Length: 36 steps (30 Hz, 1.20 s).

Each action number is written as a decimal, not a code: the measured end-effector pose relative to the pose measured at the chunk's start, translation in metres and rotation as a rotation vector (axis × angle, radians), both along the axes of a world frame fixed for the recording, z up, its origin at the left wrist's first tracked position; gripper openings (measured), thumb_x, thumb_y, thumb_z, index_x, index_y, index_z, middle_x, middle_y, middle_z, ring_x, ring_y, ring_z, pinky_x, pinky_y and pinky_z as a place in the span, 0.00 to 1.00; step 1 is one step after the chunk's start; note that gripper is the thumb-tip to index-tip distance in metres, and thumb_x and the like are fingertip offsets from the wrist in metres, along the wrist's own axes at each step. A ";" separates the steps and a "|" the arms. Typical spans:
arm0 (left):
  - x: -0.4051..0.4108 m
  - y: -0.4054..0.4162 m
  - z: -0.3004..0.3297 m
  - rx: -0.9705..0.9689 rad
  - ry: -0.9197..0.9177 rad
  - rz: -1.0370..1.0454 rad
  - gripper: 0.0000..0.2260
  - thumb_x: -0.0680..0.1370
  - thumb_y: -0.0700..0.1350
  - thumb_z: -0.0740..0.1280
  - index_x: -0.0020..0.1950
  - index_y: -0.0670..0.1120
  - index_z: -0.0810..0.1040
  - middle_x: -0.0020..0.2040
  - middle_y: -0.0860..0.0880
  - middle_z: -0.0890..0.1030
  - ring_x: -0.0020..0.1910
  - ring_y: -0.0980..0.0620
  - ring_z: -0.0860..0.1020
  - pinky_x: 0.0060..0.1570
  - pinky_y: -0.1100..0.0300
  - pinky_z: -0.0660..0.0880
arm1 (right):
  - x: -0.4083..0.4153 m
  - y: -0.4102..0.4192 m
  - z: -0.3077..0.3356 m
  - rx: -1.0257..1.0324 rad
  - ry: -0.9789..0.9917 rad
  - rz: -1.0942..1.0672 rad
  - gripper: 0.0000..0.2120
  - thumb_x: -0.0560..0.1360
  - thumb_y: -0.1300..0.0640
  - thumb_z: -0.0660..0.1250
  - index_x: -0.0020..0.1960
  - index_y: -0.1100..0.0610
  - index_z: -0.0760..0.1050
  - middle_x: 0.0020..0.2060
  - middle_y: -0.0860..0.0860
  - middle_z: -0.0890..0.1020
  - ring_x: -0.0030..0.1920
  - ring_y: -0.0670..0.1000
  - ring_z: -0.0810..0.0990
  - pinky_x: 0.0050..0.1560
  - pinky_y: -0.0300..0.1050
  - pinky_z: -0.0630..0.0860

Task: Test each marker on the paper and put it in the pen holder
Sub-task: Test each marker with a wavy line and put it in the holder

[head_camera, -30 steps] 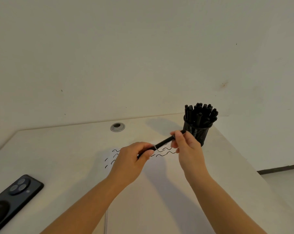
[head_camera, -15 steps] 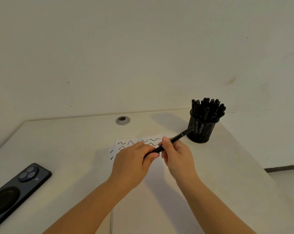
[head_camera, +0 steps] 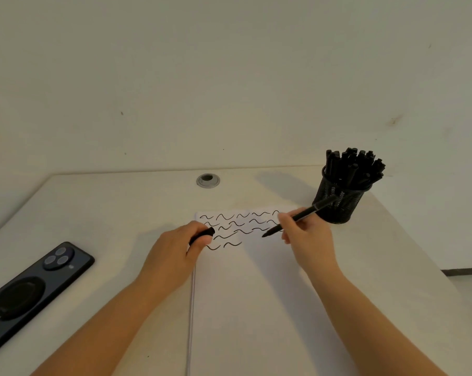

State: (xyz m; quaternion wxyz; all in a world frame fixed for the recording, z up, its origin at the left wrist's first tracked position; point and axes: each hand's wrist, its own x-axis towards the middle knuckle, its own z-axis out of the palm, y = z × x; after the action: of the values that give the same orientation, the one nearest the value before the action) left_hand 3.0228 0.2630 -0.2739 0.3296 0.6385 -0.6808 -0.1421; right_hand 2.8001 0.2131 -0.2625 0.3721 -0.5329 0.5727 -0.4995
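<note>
A white sheet of paper (head_camera: 256,294) lies on the desk, with several black wavy test lines across its far end. My right hand (head_camera: 305,240) grips an uncapped black marker (head_camera: 297,219), its tip pointing left just above the paper beside the lowest squiggles. My left hand (head_camera: 175,253) rests at the paper's left edge, fingers closed on the marker's black cap (head_camera: 203,234). A black mesh pen holder (head_camera: 337,204) packed with several black markers stands at the far right, just behind my right hand.
A dark phone (head_camera: 34,289) lies face down at the desk's left edge. A round cable grommet (head_camera: 208,180) sits near the back edge by the wall. The desk's right edge falls away past the holder.
The cap has come off the marker: my hands pulled apart, the left keeping the cap, the right keeping the marker. The view tilted down, showing more of the paper.
</note>
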 end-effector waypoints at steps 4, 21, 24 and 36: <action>-0.001 0.002 -0.010 0.052 -0.056 -0.047 0.08 0.78 0.51 0.60 0.53 0.51 0.76 0.45 0.52 0.80 0.44 0.51 0.76 0.46 0.55 0.73 | 0.015 -0.006 -0.011 0.069 0.010 0.142 0.08 0.72 0.57 0.65 0.34 0.50 0.75 0.26 0.48 0.82 0.29 0.45 0.79 0.31 0.37 0.71; -0.002 0.004 -0.013 0.101 -0.003 -0.055 0.09 0.79 0.50 0.59 0.52 0.49 0.76 0.46 0.51 0.82 0.40 0.53 0.75 0.44 0.53 0.73 | 0.004 -0.008 -0.028 -0.049 0.246 0.075 0.08 0.69 0.59 0.64 0.33 0.50 0.72 0.27 0.49 0.79 0.29 0.40 0.73 0.29 0.33 0.67; -0.003 0.004 -0.014 0.080 -0.018 -0.043 0.09 0.78 0.51 0.59 0.52 0.50 0.76 0.42 0.53 0.81 0.33 0.57 0.72 0.38 0.58 0.70 | -0.004 -0.007 -0.027 -0.081 0.165 -0.025 0.07 0.71 0.58 0.64 0.35 0.49 0.72 0.28 0.48 0.80 0.31 0.41 0.76 0.30 0.31 0.68; -0.014 0.008 -0.015 0.066 0.189 -0.078 0.04 0.75 0.48 0.66 0.46 0.58 0.74 0.39 0.66 0.79 0.29 0.59 0.78 0.34 0.72 0.70 | 0.003 0.005 -0.013 0.075 -0.533 0.382 0.06 0.71 0.59 0.63 0.38 0.57 0.77 0.26 0.53 0.78 0.26 0.49 0.73 0.25 0.38 0.68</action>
State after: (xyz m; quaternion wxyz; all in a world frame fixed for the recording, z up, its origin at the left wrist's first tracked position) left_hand 3.0089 0.2712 -0.2888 0.3653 0.6059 -0.6659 -0.2366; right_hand 2.8032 0.2177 -0.2760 0.6151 -0.4673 0.3629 -0.5211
